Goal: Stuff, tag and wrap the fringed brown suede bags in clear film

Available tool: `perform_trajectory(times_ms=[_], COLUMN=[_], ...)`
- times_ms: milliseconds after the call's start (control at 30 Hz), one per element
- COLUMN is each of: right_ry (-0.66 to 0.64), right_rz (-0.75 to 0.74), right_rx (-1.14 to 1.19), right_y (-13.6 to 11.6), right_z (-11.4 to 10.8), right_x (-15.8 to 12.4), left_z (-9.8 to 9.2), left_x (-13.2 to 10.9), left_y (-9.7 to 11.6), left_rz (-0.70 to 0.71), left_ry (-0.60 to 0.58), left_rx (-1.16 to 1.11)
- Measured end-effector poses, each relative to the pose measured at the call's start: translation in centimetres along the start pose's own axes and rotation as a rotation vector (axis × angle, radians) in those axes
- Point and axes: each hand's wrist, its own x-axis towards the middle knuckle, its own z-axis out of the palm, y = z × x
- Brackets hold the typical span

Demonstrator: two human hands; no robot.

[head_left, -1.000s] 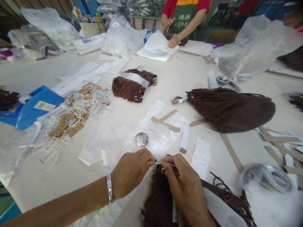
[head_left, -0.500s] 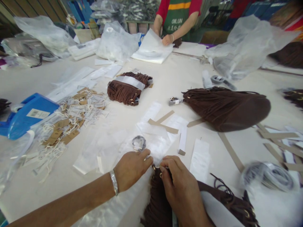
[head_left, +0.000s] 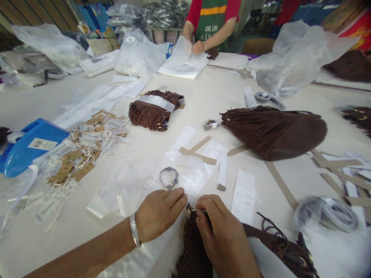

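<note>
A dark brown fringed bag [head_left: 193,247] with gold eyelets lies at the bottom centre. My right hand [head_left: 224,235] is closed at its top edge, thumb and forefinger pinching the rim beside an eyelet. A short pale bit, perhaps a cord, shows at those fingertips. My left hand [head_left: 160,212], a silvery bracelet on its wrist, is at the bag's upper left corner near a metal fitting. Its fingers are pressed together, and the thumb and whatever it grips are hidden. Just beyond lies a wrapped coiled strap [head_left: 169,177] on clear plastic.
A second fringed bag [head_left: 153,110] with a white band lies ahead, and a larger brown bag [head_left: 275,131] to the right. Tags with strings [head_left: 78,154] are heaped left beside a blue holder [head_left: 34,144]. Opposite, a co-worker's hand [head_left: 199,47] holds a plastic sheet.
The view has shifted slightly. My left fingers look a little straighter and flatter at the bag's corner. My right hand keeps its pinch on the rim.
</note>
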Motion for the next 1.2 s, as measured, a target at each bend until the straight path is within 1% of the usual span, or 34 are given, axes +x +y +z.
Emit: perform_trajectory(times_ms=[300,433,667,833,1067,1200], right_ry=[0.032,0.016,0.022,0.040,0.076,0.045], right_rz=[-0.055,-0.065,-0.111,-0.109,-0.080,-0.064], right_rx=[-0.051,-0.052,-0.049,-0.070,-0.090,-0.078], right_y=[-0.18,-0.03,0.11,0.11,-0.14,0.16], right_z=[0.23,0.16,-0.07,0.35,0.30,0.15], right_x=[0.04,-0.04,0.02,0.05,0.07,-0.15], left_z=[-0.54,-0.63,-0.85,-1.03,-1.05,-1.02], left_x=[0.27,0.35,0.44,0.57,0.51,0.30], left_y=[0.15,0.14,0.12,0.18,-0.01,0.02], left_rz=[0.011,0.009,0.004,0.003,0.015,0.022], left_ry=[0.016,0.019,-0.019,-0.024,0.028,0.048], left_rx=[0.005,0.010,0.010,0.009,-0.005,-0.020])
